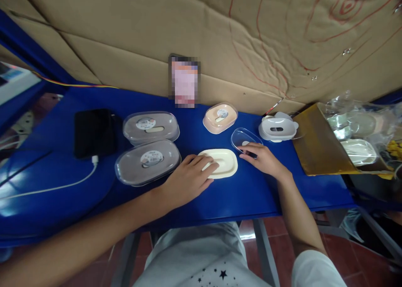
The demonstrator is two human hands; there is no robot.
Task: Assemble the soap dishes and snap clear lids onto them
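Observation:
A cream oval dish [228, 163] lies on the blue table in front of me. My left hand [196, 174] is laid over its left end, fingers on the top and thumb along the near edge, so part of the dish is hidden. Just to the right, my right hand [259, 155] pinches the near side of a clear oval plastic lid [243, 135]. A small round label shows on the lid by the fingers. The lid is low over the table, behind and right of the dish; whether it touches the table I cannot tell.
Two grey lidded oval boxes [163, 126] sit left, with a black device [94, 132] and white cable beyond. Behind stand a pink lidded box [216, 121] and a phone [185, 82]. Right are a white oval container [278, 128] and a cardboard box [323, 153] of wrapped pieces.

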